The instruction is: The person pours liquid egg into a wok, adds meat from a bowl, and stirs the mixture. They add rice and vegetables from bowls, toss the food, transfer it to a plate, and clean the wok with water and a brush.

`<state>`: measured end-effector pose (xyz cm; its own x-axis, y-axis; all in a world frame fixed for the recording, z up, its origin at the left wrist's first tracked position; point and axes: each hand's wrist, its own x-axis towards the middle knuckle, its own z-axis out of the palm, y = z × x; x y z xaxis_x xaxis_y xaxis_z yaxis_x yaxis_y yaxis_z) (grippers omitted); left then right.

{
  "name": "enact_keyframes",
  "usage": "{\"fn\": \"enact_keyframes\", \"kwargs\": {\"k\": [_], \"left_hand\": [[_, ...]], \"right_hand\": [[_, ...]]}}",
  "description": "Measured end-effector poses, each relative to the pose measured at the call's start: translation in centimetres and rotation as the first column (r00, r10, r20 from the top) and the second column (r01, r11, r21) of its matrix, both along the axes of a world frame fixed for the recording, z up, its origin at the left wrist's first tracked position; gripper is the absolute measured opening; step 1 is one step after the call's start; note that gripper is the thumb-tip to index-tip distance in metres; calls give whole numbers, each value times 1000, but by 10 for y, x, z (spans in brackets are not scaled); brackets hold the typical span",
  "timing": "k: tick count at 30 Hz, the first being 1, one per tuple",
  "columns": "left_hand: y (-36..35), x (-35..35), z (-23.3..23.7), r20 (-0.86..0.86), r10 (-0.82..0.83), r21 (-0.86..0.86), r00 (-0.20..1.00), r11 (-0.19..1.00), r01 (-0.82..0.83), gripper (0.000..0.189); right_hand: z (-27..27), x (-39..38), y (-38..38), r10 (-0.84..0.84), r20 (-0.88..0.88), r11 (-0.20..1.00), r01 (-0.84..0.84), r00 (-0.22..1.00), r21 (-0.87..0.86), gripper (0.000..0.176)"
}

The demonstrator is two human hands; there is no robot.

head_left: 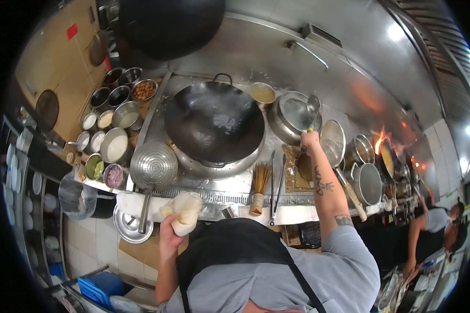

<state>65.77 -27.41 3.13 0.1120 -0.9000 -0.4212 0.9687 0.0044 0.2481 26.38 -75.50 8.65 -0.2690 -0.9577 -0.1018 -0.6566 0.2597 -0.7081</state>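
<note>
Gripping fingers, right hand (309,141): closed around the lower end of the handle of a ladle (313,104), arm stretched forward, tattoos on the forearm.
Gripping fingers, left hand (168,235): curled around the bottom of a plastic bag (184,211), held near the apron at the front edge of the stove.
Ladle: its bowl hangs over a steel basin (283,125), tilted; whether it touches the basin's wall I cannot tell.
Bag: clear plastic, bulging with something pale, lifted just above the counter rim, in front of the wok.
Basin: just right of the wok, with a small pot of yellowish liquid (262,93) behind it.
Wok (214,122): big, dark and wet, seated in the burner ring between the two hands.
Skimmer (153,165): perforated steel, lying at the wok's left, its handle pointing towards the person.
Front ledge: bamboo brush (259,188) and tongs (277,182) side by side below the wok.
Seasoning tubs (115,122): a cluster of round steel containers left of the stove.
Farther right: pans and a pot (369,182) in a row, flames (381,138) at the next burner.
Co-worker (438,224): at the far right edge, bent over the counter.
</note>
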Motion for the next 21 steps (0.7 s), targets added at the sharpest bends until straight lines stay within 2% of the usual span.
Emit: {"fn": "enact_keyframes", "kwargs": {"k": [1,3,4,5,6,9,12,15,18,19,20,21], "left_hand": [[2,3,-5,-6,-1,0,1000,1000,1,55],[10,5,-5,2,14,-2,1000,1000,-14,55],[10,5,-3,16,24,-10,1000,1000,-24,54],[11,4,-2,28,33,-20,999,999,-32,54],[12,5,-4,37,45,-12,998,999,-45,53],[20,5,-9,46,78,24,996,997,-79,50],[28,5,-8,35,108,61,994,992,-110,49],[33,2,-5,19,120,74,993,990,-121,50],[34,2,-12,-4,81,82,997,993,-81,55],[33,3,-15,11,60,87,998,994,-61,55],[30,3,-17,28,41,90,999,995,-43,56],[27,3,-15,44,18,78,999,997,-21,56]], "right_hand": [[13,11,4,-1,208,997,-16,978,80,15],[53,34,20,-63,579,967,-94,813,237,15],[33,14,-21,-242,909,917,-226,340,329,23],[54,17,-26,-361,930,900,-234,69,367,24],[79,22,-27,-454,867,881,-251,-205,401,26],[106,40,-47,-268,915,961,-154,-302,231,22],[138,54,-68,-265,955,955,-169,-134,242,23],[159,46,-65,-258,957,925,-321,-132,205,24],[155,30,-48,-206,970,914,-329,125,237,25],[149,23,-42,-70,897,944,-262,437,201,15],[137,17,-40,49,706,966,-213,706,146,8],[121,11,-42,136,423,979,-187,896,82,12]]}}
